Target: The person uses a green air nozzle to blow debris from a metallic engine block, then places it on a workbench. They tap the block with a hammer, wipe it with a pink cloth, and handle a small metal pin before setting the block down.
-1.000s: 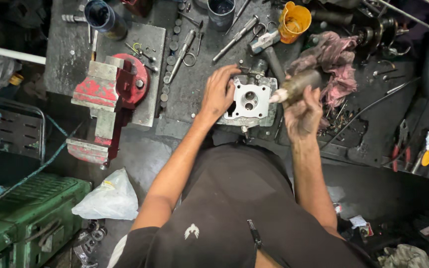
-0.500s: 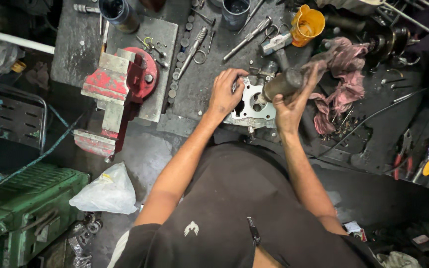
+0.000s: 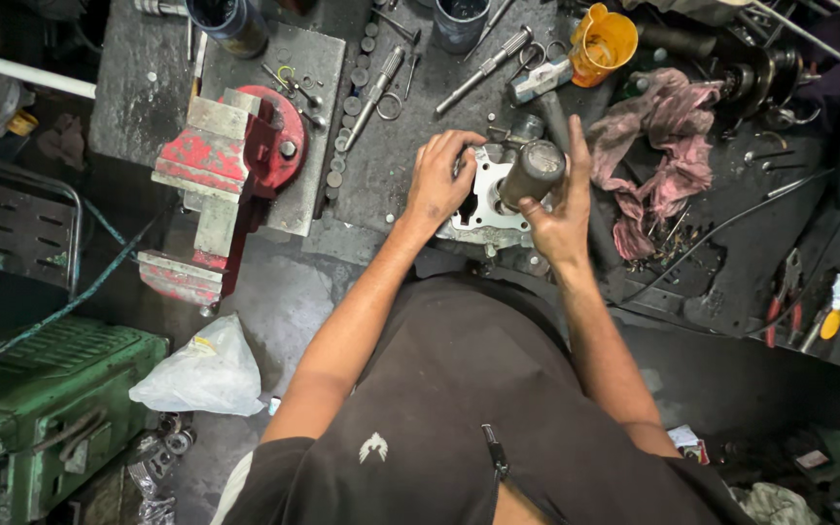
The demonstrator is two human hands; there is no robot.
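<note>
Hands meet over a pale metal engine block [image 3: 483, 199] that lies flat on the dark, grimy table [image 3: 381, 185], near its front edge. In the head view the left hand [image 3: 439, 180] rests on the block's left side, fingers [image 3: 459, 146] curled down over its upper left corner and pressing on it rather than gripping round it. The right hand [image 3: 561, 209] has its fingers closed about a dull grey metal cylinder [image 3: 532, 173], which stands tilted over the round bore in the block; whether its lower end is inside the bore cannot be told.

Just right of the right hand lies a crumpled pink rag [image 3: 663, 146]. Beyond the block, toward the back of the table, are an orange cup [image 3: 607, 41], a screwdriver [image 3: 486, 68] and a dark can [image 3: 461, 21]. A red bench vise [image 3: 235, 175] sits at the table's left corner, well apart from the hands. On the floor below it lie a white plastic bag [image 3: 206, 374] and a green metal case [image 3: 46, 408].
</note>
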